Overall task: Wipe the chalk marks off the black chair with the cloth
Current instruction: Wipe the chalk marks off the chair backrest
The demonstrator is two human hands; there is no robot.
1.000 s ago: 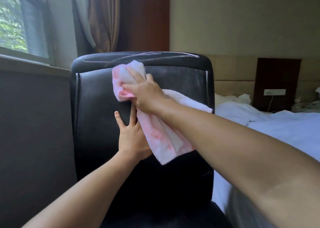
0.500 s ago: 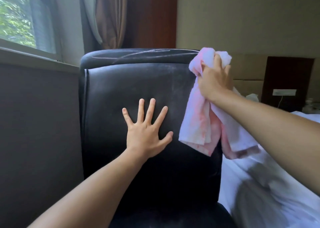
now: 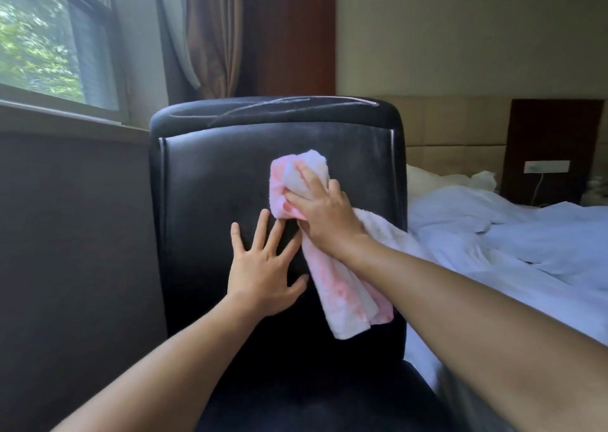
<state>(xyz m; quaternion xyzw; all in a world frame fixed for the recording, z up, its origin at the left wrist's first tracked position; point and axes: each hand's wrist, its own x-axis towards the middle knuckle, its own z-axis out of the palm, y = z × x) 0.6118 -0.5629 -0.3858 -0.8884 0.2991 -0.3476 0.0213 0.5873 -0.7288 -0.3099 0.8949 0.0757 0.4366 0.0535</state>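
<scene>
The black leather chair (image 3: 210,181) faces me, its backrest filling the centre of the view. White chalk marks (image 3: 279,104) cross the top edge of the backrest, and a faint chalky haze shows on the upper right of its face. My right hand (image 3: 324,213) presses a bunched pink-and-white cloth (image 3: 345,290) against the middle of the backrest; the loose end hangs down below my wrist. My left hand (image 3: 263,273) lies flat on the backrest just left of the cloth, fingers spread, holding nothing.
A bed with rumpled white bedding (image 3: 513,234) stands right beside the chair. A dark wall panel (image 3: 72,234) under a window sill (image 3: 65,116) is close on the left. Curtains (image 3: 210,37) hang behind the chair. A dark bedside panel with a socket (image 3: 546,167) is at the far right.
My right hand swept the cloth from the upper left of the backrest to its top right corner, then back down to the middle. My left hand stayed flat on the backrest.
</scene>
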